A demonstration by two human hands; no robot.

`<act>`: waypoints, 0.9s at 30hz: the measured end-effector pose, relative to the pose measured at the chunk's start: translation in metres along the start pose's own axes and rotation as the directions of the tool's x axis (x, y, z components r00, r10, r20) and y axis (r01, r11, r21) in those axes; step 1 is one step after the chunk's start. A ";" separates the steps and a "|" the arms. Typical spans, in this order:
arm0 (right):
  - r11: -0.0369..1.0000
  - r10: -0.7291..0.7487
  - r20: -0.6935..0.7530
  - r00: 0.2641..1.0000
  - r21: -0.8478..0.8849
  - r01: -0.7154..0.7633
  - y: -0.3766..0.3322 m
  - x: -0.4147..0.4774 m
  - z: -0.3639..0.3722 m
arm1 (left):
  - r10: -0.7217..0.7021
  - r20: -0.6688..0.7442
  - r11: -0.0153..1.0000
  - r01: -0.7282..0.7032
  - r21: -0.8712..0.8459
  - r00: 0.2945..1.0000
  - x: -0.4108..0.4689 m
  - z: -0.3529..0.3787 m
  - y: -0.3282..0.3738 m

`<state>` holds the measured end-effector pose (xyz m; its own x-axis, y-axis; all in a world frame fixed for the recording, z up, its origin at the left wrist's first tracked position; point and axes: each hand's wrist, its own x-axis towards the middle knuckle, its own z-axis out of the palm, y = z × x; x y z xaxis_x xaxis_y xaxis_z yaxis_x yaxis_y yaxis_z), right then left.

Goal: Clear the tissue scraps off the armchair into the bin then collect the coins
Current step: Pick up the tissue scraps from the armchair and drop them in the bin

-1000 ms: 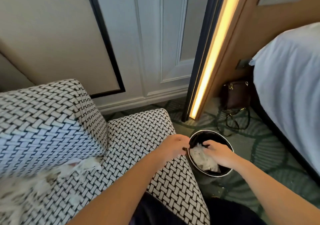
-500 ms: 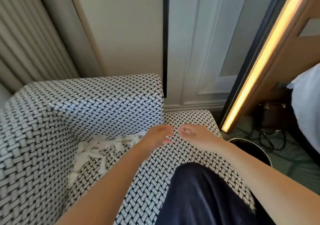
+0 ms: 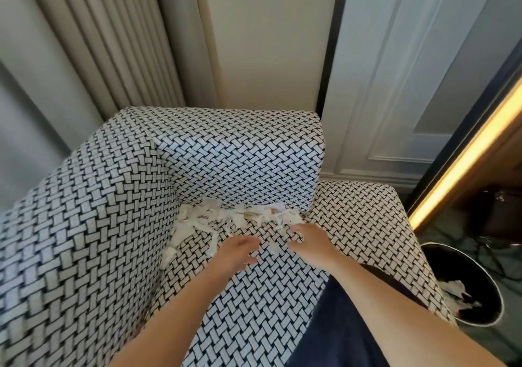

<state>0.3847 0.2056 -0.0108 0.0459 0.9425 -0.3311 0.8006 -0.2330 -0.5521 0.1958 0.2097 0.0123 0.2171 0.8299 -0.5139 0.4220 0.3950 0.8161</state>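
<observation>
White tissue scraps lie heaped along the back corner of the black-and-white woven armchair, where seat meets backrest. My left hand hovers over the seat just in front of the heap, fingers loosely spread, holding nothing. My right hand reaches beside it with its fingertips at the right end of the scraps, also holding nothing. The black bin stands on the floor to the right of the chair, with tissue scraps inside. No coins are visible.
My dark-clothed knee rests on the seat's front right. A curtain hangs behind the chair. A lit vertical strip and a dark handbag are at the right, past the bin.
Both hands left the bin, came back over the seat and moved toward the scrap heap. The view swung left from the bin to the chair's back corner.
</observation>
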 end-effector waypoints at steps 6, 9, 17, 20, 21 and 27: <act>0.994 0.063 0.006 0.998 -0.092 -0.063 0.013 0.025 0.010 | -0.035 -0.022 0.999 0.035 -0.002 0.999 0.015 0.009 -0.013; 0.986 0.086 0.046 0.995 -0.150 -0.078 0.018 0.032 0.018 | -0.034 -0.014 0.999 0.034 0.020 0.999 0.022 0.016 -0.015; 0.978 0.097 0.089 0.991 -0.196 -0.078 0.019 0.049 0.031 | -0.015 0.040 0.997 0.011 0.082 0.999 0.042 0.023 -0.025; 0.975 0.092 0.096 0.991 -0.212 -0.070 0.019 0.051 0.033 | 0.027 0.074 0.986 -0.038 0.160 0.997 0.051 0.029 -0.032; 0.976 0.087 0.085 0.993 -0.205 -0.069 0.018 0.051 0.034 | 0.049 0.092 0.977 -0.067 0.202 0.995 0.053 0.031 -0.034; 0.996 -0.002 -0.052 0.999 -0.084 -0.002 0.013 0.045 0.031 | 0.095 0.171 0.840 -0.171 0.514 0.981 0.060 0.049 -0.039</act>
<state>0.3790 0.2374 -0.0568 0.0751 0.9541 -0.2899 0.8476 -0.2142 -0.4854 0.2359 0.2248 -0.0633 0.4035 0.7839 -0.4719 0.7703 -0.0127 0.6375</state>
